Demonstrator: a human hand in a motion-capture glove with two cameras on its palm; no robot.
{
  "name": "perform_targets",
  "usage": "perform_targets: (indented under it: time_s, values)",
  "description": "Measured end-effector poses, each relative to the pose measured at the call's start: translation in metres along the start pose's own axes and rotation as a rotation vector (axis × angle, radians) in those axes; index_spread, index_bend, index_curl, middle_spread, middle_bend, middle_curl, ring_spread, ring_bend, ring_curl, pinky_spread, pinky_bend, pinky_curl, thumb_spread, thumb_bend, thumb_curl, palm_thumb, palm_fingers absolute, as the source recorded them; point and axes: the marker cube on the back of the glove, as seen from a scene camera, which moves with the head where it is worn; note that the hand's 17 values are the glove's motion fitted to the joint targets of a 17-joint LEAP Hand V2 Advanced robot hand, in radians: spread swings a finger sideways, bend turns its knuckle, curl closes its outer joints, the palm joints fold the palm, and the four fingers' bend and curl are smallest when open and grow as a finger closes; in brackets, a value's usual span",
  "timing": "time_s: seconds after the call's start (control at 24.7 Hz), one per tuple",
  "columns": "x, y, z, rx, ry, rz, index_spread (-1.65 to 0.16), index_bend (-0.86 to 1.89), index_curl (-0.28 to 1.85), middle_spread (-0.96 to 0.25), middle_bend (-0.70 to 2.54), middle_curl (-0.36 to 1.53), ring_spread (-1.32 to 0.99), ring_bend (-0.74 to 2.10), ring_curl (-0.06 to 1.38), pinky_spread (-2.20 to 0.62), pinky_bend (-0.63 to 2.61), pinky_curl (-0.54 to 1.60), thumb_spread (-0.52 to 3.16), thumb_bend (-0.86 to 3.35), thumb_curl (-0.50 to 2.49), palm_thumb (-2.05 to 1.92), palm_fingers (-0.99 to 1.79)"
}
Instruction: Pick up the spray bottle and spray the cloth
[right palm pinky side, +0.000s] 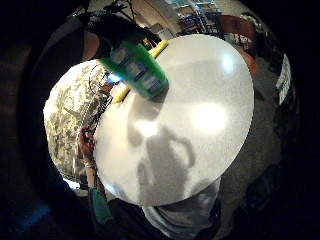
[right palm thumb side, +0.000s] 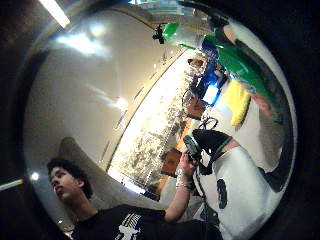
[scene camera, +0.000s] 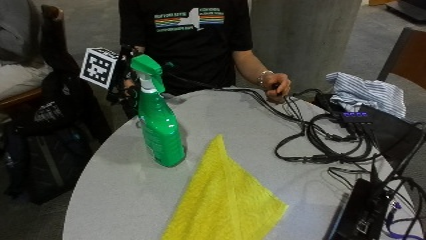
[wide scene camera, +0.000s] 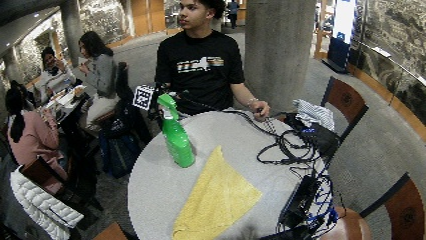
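The person wears a black short-sleeved cotton T-shirt (scene camera: 193, 45) with a band of small white lettering and rainbow-coloured stripes printed across the chest. The gloved right hand (scene camera: 126, 80) is covered in black fabric with black straps. The bare left hand (scene camera: 278, 86) has a thin, pale beaded bracelet (scene camera: 263, 76) around its wrist.
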Motion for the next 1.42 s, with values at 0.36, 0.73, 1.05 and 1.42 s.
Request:
perform_targets:
  time_s: [0.36,0.73,1.05,1.42]
  values:
    - [0.015,-0.049,0.017,0.008,0.081,0.049,-0.33,0.08,0.18,0.08,0.19,0.34,0.06,0.35,0.30,0.24,0.67,0.37,0.98,-0.01,0.33,0.77,0.37]
    - [0.020,-0.064,0.025,0.022,0.104,0.055,-0.39,-0.01,0.09,0.11,0.21,0.34,0.07,0.43,0.32,0.25,0.88,0.41,0.97,0.01,0.36,0.84,0.23]
    - [0.023,-0.058,0.013,0.154,0.109,0.034,-0.31,0.18,0.16,-0.01,0.38,0.41,-0.02,0.60,0.35,0.09,0.67,0.34,0.91,0.08,0.43,1.04,0.81]
    - [0.019,-0.052,-0.001,0.265,0.063,-0.011,-0.23,0.22,0.26,-0.08,0.37,0.45,-0.09,0.61,0.40,-0.15,0.59,0.34,0.70,0.07,0.49,1.16,1.17]
